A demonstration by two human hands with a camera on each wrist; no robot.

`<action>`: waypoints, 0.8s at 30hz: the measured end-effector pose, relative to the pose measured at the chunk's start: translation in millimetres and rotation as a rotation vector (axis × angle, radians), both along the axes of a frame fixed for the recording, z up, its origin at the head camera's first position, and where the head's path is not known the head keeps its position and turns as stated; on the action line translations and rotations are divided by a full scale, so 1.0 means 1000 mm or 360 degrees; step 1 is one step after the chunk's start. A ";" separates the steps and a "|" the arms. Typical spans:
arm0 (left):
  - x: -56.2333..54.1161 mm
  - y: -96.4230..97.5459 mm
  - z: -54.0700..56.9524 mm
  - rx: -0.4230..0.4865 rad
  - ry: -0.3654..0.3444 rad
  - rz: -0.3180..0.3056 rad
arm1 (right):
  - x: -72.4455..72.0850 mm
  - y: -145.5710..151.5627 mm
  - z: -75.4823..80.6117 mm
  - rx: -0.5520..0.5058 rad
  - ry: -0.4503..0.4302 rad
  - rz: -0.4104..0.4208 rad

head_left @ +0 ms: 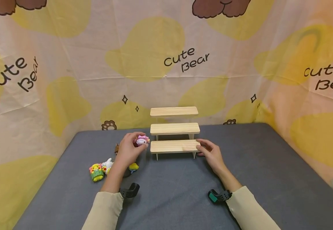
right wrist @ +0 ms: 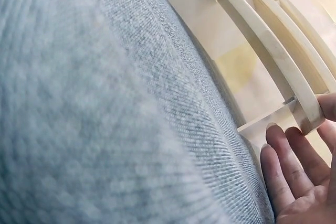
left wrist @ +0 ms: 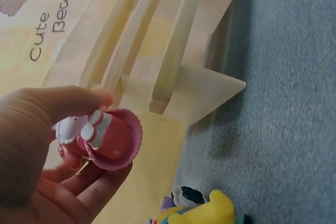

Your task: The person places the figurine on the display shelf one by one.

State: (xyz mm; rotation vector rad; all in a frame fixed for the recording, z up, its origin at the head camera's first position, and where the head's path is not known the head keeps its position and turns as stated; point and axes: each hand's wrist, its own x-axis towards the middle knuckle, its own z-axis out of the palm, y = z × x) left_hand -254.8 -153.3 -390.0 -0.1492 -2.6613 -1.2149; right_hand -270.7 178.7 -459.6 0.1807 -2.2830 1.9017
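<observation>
My left hand (head_left: 127, 148) pinches a small figurine (head_left: 141, 141) between thumb and fingers, left of a three-tier wooden display stand (head_left: 172, 146). In the left wrist view the figurine (left wrist: 113, 136) has a pink skirt with a frilled hem and white parts, and it lies sideways in the grasp. At the stand's front right corner, my right hand (head_left: 213, 156) holds the end of the lowest shelf. The right wrist view has the thumb at the top of the shelf end (right wrist: 307, 116) and the other fingers below it.
Several toy figures lie on the grey cloth left of the stand: a yellow-and-green one (head_left: 96, 173), a white long-eared one (head_left: 108, 163), a yellow-and-blue one (head_left: 133, 166) and a brown one (head_left: 117, 148), partly behind the left hand. A printed fabric backdrop (head_left: 143, 64) rises behind.
</observation>
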 end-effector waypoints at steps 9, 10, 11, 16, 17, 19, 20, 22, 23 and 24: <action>0.001 0.007 0.003 0.0251 -0.0124 -0.0107 | 0.001 -0.001 0.001 -0.0017 -0.0002 0.0004; 0.001 0.007 0.002 0.0263 -0.0126 -0.0115 | 0.001 0.000 0.001 -0.0016 -0.0001 0.0004; 0.001 0.007 0.002 0.0275 -0.0128 -0.0121 | 0.001 0.000 0.001 -0.0017 0.0001 0.0003; 0.002 0.008 0.002 0.0337 -0.0135 -0.0144 | 0.002 0.000 -0.001 -0.0014 -0.0004 0.0006; 0.002 0.009 0.003 0.0342 -0.0136 -0.0147 | 0.002 0.000 -0.001 -0.0009 -0.0002 0.0006; 0.003 0.009 0.004 0.0350 -0.0129 -0.0148 | 0.002 0.000 -0.001 -0.0006 -0.0005 0.0004; 0.003 0.010 0.004 0.0353 -0.0125 -0.0151 | 0.002 0.000 -0.001 -0.0008 -0.0004 0.0000; 0.003 0.012 0.006 0.0353 -0.0113 -0.0155 | 0.002 0.000 -0.001 -0.0012 -0.0001 -0.0003; 0.004 0.013 0.006 0.0356 -0.0109 -0.0156 | 0.001 -0.001 -0.001 -0.0012 0.0003 -0.0001; 0.004 0.013 0.007 0.0356 -0.0105 -0.0153 | 0.001 -0.001 -0.001 -0.0019 0.0000 -0.0001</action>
